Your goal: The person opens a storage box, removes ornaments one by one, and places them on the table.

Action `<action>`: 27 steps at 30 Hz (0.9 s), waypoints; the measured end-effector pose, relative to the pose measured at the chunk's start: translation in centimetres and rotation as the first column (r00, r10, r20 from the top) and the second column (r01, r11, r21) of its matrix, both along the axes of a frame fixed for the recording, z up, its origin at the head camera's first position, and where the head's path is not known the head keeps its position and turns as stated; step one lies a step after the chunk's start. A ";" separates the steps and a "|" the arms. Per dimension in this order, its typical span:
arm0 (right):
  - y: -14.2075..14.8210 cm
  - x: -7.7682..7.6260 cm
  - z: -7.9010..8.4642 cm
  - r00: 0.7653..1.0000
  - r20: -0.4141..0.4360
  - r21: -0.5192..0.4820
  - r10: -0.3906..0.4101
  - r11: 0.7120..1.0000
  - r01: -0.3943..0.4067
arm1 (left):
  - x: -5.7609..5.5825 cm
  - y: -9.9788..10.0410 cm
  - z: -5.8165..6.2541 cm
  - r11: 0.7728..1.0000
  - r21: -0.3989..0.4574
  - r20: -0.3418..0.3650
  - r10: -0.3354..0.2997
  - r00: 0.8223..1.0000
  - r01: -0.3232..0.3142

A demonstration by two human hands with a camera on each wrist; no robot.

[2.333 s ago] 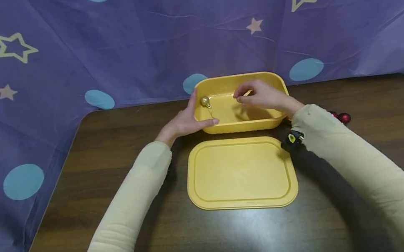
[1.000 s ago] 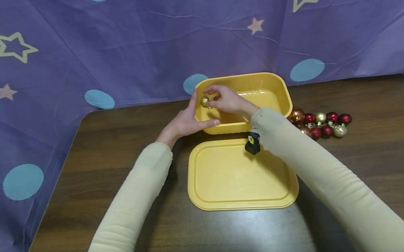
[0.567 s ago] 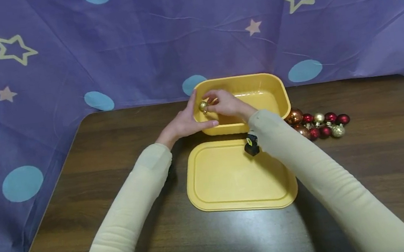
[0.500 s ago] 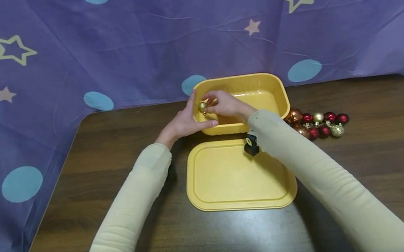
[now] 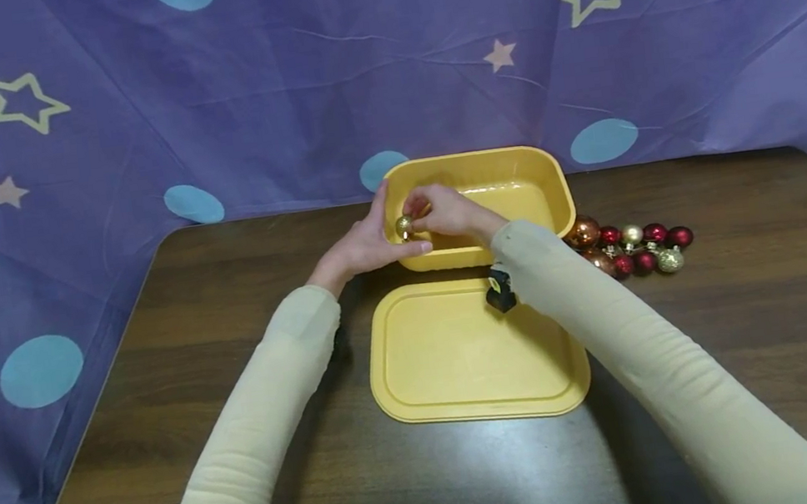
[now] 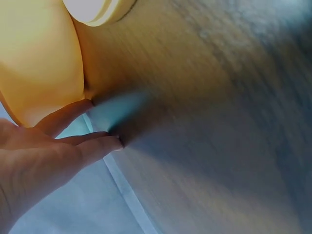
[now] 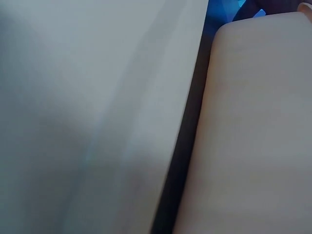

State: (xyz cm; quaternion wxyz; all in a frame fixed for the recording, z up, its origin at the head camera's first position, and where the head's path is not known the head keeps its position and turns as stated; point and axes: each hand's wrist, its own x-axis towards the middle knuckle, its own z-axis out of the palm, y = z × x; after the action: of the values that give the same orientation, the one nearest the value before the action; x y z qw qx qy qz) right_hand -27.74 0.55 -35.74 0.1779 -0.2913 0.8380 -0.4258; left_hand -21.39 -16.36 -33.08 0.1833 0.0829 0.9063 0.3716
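Note:
A small gold Christmas bauble is at the left end of a yellow plastic container, in the head view. My right hand reaches down into the container and pinches the bauble between thumb and fingertips near its cap. My left hand spans the container's left front corner, thumb stretched across the front rim. The left wrist view has the left fingers fairly straight, low against the container's outer wall. In the right wrist view, the container's wall fills the right side; the right hand's grip is out of sight there.
A flat yellow lid lies on the wooden table in front of the container. Two rows of baubles in copper, red and gold sit right of the container. A purple curtain with stars hangs behind.
My right hand has moved from over the container's middle to its left end and taken hold of the gold bauble, shifting it slightly towards the front. The left hand has stayed in place.

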 end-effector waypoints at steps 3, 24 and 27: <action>0.0 -0.1 0.0 1.000 0.008 -0.001 -0.019 1.000 0.019 | 0.0 0.0 0.0 1.000 -0.004 -0.001 -0.003 1.000 0.003; 4.3 1.7 2.9 0.995 0.030 -0.222 -0.094 0.970 0.098 | -0.2 0.0 0.0 0.996 -0.088 -0.070 -0.027 0.997 0.021; 4.9 2.0 2.9 0.994 0.049 -0.240 -0.096 0.965 0.105 | -0.2 0.0 0.0 0.994 -0.104 -0.063 -0.025 0.998 0.018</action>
State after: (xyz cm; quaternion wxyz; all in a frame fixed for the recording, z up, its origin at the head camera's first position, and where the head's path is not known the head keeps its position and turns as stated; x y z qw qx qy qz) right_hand -25.71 5.47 -32.83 0.1344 -0.2600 0.7901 -0.5386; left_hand -21.56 -16.36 -33.12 0.1620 0.0951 0.9288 0.3193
